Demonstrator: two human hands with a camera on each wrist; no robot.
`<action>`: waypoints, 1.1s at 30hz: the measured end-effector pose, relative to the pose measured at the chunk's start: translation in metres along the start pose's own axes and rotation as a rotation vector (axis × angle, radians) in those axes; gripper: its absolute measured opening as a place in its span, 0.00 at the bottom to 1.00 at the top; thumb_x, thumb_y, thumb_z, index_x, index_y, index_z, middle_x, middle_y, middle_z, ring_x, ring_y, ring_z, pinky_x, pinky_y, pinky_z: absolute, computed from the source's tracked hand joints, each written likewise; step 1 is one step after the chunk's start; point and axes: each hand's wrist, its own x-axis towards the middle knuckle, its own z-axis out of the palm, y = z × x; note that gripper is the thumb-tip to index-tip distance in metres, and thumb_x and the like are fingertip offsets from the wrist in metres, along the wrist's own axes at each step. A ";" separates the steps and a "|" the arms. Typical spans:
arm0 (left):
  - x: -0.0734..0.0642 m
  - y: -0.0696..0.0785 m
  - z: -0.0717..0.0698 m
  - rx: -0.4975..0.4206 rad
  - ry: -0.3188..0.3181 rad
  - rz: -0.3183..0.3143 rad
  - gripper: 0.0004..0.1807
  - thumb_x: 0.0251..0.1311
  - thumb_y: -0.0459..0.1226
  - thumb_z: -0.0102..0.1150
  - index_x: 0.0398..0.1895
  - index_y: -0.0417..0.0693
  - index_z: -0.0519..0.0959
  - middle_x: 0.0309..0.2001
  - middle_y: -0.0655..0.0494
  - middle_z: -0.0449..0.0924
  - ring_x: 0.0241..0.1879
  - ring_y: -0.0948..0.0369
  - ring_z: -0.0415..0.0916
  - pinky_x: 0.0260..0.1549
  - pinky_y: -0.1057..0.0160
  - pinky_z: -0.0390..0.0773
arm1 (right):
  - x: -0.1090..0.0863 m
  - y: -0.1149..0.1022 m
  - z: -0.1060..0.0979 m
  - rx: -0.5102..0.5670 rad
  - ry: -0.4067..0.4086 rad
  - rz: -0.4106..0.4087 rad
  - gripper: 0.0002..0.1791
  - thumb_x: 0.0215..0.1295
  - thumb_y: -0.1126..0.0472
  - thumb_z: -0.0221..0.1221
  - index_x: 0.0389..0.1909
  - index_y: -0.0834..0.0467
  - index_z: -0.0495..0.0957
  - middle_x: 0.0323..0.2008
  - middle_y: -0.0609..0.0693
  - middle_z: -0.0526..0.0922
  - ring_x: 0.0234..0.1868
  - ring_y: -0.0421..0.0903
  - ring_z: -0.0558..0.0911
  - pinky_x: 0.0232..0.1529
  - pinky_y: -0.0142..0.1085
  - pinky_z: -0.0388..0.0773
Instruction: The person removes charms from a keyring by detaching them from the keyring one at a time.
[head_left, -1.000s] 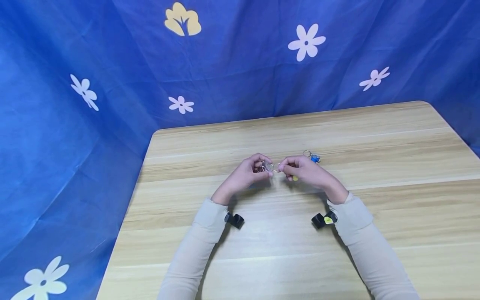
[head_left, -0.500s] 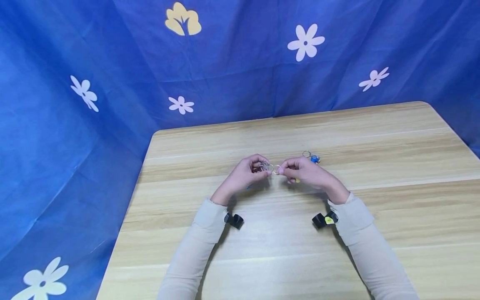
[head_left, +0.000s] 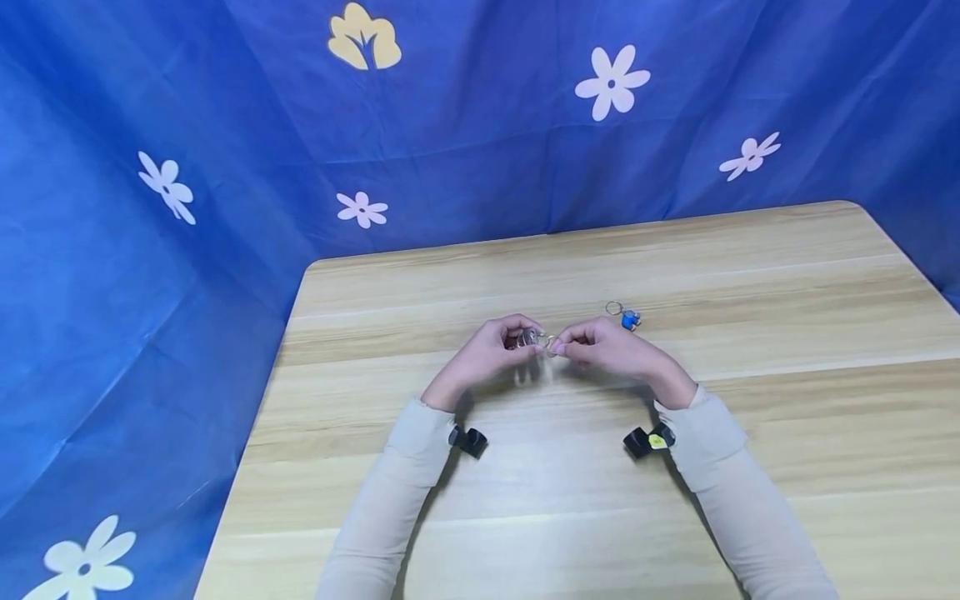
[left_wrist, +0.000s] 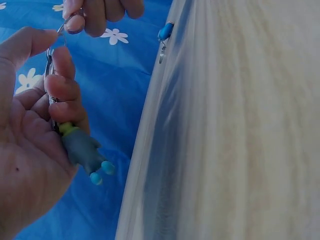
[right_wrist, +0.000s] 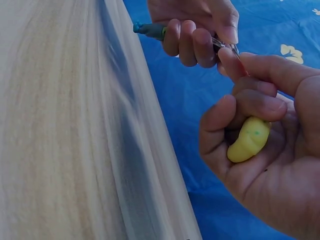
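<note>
My left hand (head_left: 483, 354) grips several metal rings (head_left: 528, 337) near its fingertips. From its curled fingers hangs a grey keychain figure (left_wrist: 82, 149) with blue feet and a yellow-green top, plain in the left wrist view. Close on the right, my right hand (head_left: 618, 346) pinches a thin split ring (head_left: 551, 344) between thumb and index finger. That ring meets the left hand's fingertips; whether it is linked to the other rings cannot be told. A yellow rubbery charm (right_wrist: 250, 140) is tucked in the right palm under the curled fingers, and its link is hidden.
Beyond the right hand, a blue keychain figure (head_left: 631, 320) with its own metal ring (head_left: 614, 307) lies on the wooden table (head_left: 555, 525). Blue flowered cloth (head_left: 465, 125) hangs behind and at the left. Each wrist wears a black camera (head_left: 474, 442).
The right hand has edged left, bringing its ring up against the left fingertips. The yellow charm, showing below the right hand before, is now hidden in the head view. The blue keychain has stayed put.
</note>
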 end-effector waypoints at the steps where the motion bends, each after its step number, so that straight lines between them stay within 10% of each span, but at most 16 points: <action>1: 0.000 0.000 0.000 0.003 -0.002 0.003 0.16 0.60 0.36 0.62 0.51 0.41 0.78 0.37 0.51 0.81 0.32 0.63 0.75 0.34 0.67 0.76 | 0.000 0.000 0.000 -0.001 -0.003 -0.003 0.13 0.70 0.63 0.52 0.44 0.65 0.82 0.34 0.60 0.80 0.23 0.36 0.69 0.26 0.29 0.69; 23: -0.003 0.008 -0.002 0.005 -0.122 0.018 0.15 0.61 0.35 0.59 0.50 0.41 0.78 0.37 0.52 0.79 0.33 0.64 0.72 0.35 0.69 0.74 | -0.001 -0.002 -0.005 -0.032 -0.017 -0.010 0.12 0.70 0.62 0.53 0.43 0.65 0.81 0.35 0.61 0.79 0.32 0.44 0.72 0.35 0.31 0.72; 33: -0.006 0.011 -0.005 0.002 -0.167 0.017 0.15 0.62 0.34 0.58 0.52 0.42 0.77 0.39 0.52 0.78 0.34 0.64 0.72 0.38 0.69 0.75 | -0.006 0.007 -0.023 -0.046 0.099 0.040 0.12 0.71 0.62 0.52 0.44 0.64 0.80 0.47 0.59 0.83 0.38 0.52 0.78 0.40 0.38 0.79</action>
